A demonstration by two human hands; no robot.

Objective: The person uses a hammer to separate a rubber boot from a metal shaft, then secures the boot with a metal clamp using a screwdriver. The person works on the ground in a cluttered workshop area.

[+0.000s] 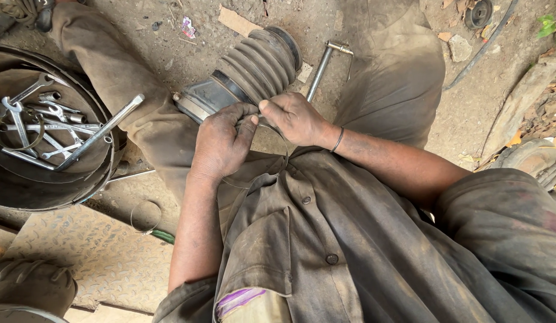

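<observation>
left hand [221, 143] and right hand [293, 116] both closed on a thin wire ring [278, 140], pinched between fingertips just in front of the ribbed rubber boot [257, 69]. the ring loops down from the fingers over the person's lap. the boot lies on the left thigh, its narrow collar end [197, 101] next to the left hand, the wide end pointing away toward the dirt ground [152, 36]. a metal t-bar tool [320, 69] lies on the ground just beside the boot's right side. to the left, a round metal pan [26, 185] holds a pile of spanners [35, 128]; one long wrench [101, 131] leans out over its rim. a second wire ring [146, 216] lies on the chequered metal plate [98, 257] below the pan, well apart from the hands. right wrist carries a thin dark band [337, 139].
</observation>
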